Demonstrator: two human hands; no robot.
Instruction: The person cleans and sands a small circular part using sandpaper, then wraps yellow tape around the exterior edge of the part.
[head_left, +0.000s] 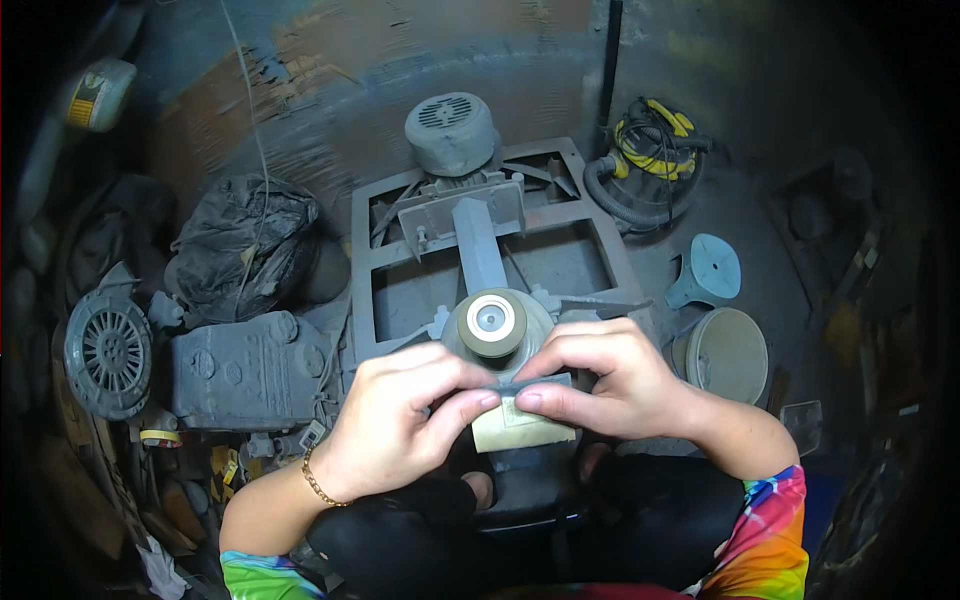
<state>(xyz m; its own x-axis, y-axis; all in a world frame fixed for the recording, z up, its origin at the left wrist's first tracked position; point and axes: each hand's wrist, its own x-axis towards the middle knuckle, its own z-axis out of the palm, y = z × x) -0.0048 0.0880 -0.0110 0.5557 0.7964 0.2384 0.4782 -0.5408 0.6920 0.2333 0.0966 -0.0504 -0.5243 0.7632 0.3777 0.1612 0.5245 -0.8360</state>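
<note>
A pale yellow sheet with a dark grey face, which looks like sandpaper (pixel 522 432), is held between both hands just in front of the machine's spindle. Its upper edge is folded over, dark side showing. My left hand (pixel 400 415) pinches the fold between thumb and fingers. From the other side my right hand (pixel 625 382) does the same, its thumb pressed on the yellow side close to the left thumb. Directly beyond the fingertips stands the round spindle head (pixel 492 320), topped by a pale ring with a shiny centre. My hands hide part of its base.
Behind the spindle, a dusty motor (pixel 450 140) sits on a metal frame (pixel 362 300). A light blue stool (pixel 712 270), a white bucket (pixel 740 355) and a yellow-black vacuum cleaner (pixel 655 150) stand right. Left are a grey machine housing (pixel 245 372), a finned round motor (pixel 110 355) and a black bag (pixel 240 240).
</note>
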